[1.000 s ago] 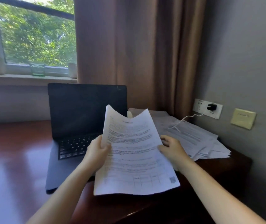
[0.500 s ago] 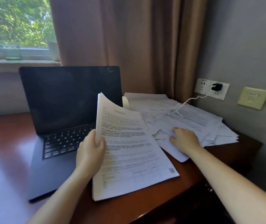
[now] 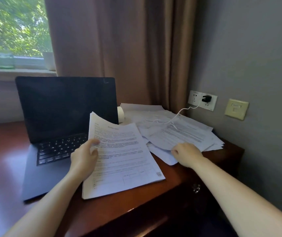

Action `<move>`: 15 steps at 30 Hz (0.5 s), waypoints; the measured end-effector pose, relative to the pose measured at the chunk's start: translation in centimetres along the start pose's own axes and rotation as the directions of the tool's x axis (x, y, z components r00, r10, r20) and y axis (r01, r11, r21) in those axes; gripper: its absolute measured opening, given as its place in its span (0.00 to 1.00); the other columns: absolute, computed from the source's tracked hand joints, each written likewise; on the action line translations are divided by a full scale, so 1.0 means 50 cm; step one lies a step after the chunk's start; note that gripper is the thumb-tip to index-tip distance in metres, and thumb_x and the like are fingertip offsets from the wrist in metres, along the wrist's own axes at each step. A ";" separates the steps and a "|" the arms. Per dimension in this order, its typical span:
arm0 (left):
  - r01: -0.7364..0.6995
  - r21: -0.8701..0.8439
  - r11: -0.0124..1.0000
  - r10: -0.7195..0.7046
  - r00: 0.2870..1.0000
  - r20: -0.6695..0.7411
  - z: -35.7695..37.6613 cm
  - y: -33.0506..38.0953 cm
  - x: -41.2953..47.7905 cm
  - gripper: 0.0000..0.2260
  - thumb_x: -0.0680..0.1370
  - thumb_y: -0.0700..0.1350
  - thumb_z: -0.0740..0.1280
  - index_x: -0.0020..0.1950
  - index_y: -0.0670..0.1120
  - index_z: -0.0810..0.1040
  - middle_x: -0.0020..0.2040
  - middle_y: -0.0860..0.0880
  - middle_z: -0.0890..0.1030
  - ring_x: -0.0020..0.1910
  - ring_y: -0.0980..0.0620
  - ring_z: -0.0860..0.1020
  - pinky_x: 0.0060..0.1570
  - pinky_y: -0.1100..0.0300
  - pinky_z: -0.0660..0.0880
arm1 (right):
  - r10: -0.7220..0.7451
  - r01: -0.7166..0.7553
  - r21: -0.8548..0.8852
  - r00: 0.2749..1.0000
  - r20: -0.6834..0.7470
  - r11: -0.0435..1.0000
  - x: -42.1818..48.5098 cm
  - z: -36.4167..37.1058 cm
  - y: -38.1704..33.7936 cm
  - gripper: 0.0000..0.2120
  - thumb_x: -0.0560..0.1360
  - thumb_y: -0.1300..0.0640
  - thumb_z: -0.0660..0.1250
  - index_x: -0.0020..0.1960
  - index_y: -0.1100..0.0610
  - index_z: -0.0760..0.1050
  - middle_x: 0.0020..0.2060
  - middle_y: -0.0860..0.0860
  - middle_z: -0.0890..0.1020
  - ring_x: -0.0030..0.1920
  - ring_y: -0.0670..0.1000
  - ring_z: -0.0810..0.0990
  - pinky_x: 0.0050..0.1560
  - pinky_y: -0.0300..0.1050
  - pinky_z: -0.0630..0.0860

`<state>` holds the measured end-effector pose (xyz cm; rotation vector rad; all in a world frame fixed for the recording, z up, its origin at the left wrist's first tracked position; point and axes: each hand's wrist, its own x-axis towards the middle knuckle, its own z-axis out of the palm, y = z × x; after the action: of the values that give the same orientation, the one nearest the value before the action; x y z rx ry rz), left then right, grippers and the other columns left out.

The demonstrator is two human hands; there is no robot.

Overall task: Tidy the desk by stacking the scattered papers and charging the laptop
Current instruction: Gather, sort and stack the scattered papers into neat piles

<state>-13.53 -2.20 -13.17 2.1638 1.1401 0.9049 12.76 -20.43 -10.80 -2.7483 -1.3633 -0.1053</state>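
A gathered stack of printed papers lies on the wooden desk, its left edge lifted. My left hand holds that left edge, thumb on top of the sheets. My right hand grips the near edge of a sheet in the scattered paper pile at the desk's right corner. An open dark laptop with a black screen stands left of the stack. A white charging cable runs from a black charger in the wall socket and lies loose across the scattered papers.
A roll of white tape sits behind the stack beside the laptop screen. Brown curtains hang behind the desk. A green glass stands on the windowsill. A beige wall plate is right of the socket. A drawer knob shows below the desk edge.
The held stack came down from both hands onto the desk. My right hand let go of it and moved right to the scattered pile, where it now grips a sheet.
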 end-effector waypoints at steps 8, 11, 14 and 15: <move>-0.019 -0.069 0.997 0.016 0.999 -0.038 0.005 -0.018 0.012 0.12 0.78 0.38 0.59 0.56 0.52 0.77 0.64 0.49 0.76 0.37 0.49 0.75 0.38 0.56 0.72 | 0.013 -0.023 -0.157 0.998 -0.068 0.987 0.056 0.004 -0.072 0.23 0.78 0.42 0.56 0.60 0.59 0.73 0.56 0.56 0.79 0.56 0.57 0.76 0.44 0.45 0.70; 0.001 -0.098 0.995 -0.003 1.000 -0.027 0.007 -0.018 0.016 0.12 0.79 0.38 0.59 0.54 0.53 0.76 0.62 0.50 0.76 0.33 0.52 0.73 0.31 0.59 0.68 | 0.002 -0.014 -0.155 0.997 -0.076 0.988 0.086 0.008 -0.083 0.23 0.77 0.41 0.57 0.59 0.58 0.73 0.55 0.56 0.79 0.55 0.57 0.77 0.44 0.45 0.69; 0.016 -0.116 0.993 -0.019 1.000 -0.022 0.009 -0.017 0.018 0.12 0.79 0.38 0.59 0.53 0.54 0.76 0.63 0.51 0.75 0.40 0.52 0.76 0.31 0.62 0.69 | -0.009 -0.006 -0.207 0.997 -0.073 0.978 0.107 0.005 -0.086 0.24 0.75 0.37 0.58 0.55 0.57 0.74 0.53 0.55 0.79 0.54 0.57 0.77 0.44 0.46 0.69; 0.014 -0.119 0.993 -0.016 1.000 -0.020 0.008 -0.017 0.020 0.12 0.79 0.38 0.60 0.54 0.53 0.76 0.63 0.51 0.75 0.42 0.54 0.76 0.33 0.63 0.69 | -0.016 0.001 -0.214 0.998 -0.067 0.977 0.110 0.002 -0.088 0.24 0.74 0.37 0.58 0.54 0.57 0.75 0.52 0.55 0.79 0.53 0.56 0.77 0.44 0.45 0.69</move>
<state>-13.24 -0.98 -13.73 2.0522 1.0830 0.9655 12.59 -13.43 -10.26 -2.8794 -1.4230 -0.3637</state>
